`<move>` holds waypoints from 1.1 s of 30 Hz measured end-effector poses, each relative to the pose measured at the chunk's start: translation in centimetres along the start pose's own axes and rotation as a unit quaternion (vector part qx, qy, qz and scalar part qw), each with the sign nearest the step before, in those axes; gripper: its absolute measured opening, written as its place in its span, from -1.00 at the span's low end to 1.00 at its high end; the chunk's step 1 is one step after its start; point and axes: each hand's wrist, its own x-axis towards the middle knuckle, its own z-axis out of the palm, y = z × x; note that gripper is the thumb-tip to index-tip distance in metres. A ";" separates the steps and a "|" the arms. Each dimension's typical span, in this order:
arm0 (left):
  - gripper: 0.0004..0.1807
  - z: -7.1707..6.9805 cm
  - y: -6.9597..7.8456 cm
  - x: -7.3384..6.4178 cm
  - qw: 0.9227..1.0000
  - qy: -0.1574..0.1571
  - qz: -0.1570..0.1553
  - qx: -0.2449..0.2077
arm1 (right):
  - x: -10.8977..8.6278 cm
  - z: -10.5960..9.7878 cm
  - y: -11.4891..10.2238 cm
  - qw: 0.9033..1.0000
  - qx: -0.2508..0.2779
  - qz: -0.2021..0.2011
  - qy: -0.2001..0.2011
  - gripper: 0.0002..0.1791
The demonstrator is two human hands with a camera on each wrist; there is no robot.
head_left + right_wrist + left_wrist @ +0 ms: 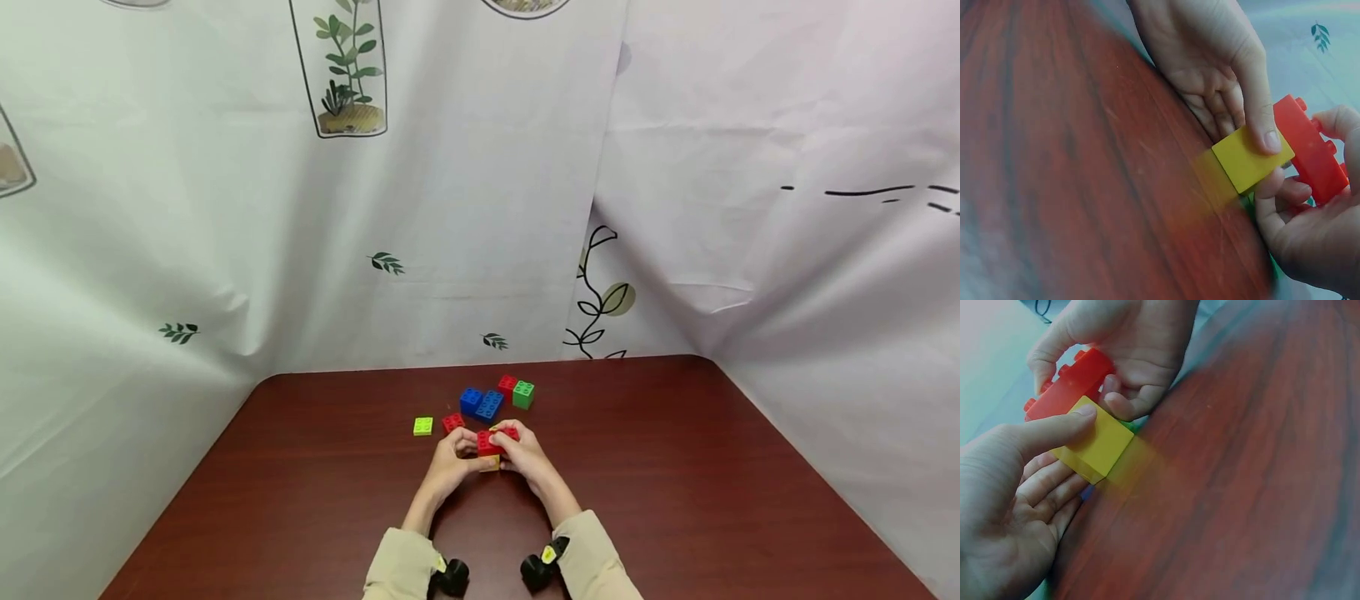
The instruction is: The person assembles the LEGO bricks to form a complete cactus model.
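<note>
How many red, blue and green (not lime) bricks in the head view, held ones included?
Red: 3 (held red brick, nearer loose red brick, farther loose red brick)
Blue: 2 (left blue brick, right blue brick)
Green: 1 (green brick)
Total: 6

Prob. a screened-off indoor wkspace: brn. table [675,475] w/ creased plant-print cloth [480,192] hung behind & on both sides.

Free tabletop [697,475] beside right grip [527,454], loose bricks [490,406] blocking beyond
</note>
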 end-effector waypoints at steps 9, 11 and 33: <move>-0.60 -0.2 -0.5 0.0 1.000 0.001 0.009 0.012 | 0.9 -0.4 1.5 1.000 0.014 -0.018 -0.009 -0.58; -0.61 -0.3 -0.5 0.0 1.000 0.001 0.012 0.014 | 0.9 -0.4 1.4 1.000 0.020 -0.014 -0.011 -0.57; -0.74 -0.2 3.1 -1.7 1.000 -0.001 0.017 0.011 | 1.2 -3.4 1.8 0.998 0.053 -0.014 -0.032 -0.45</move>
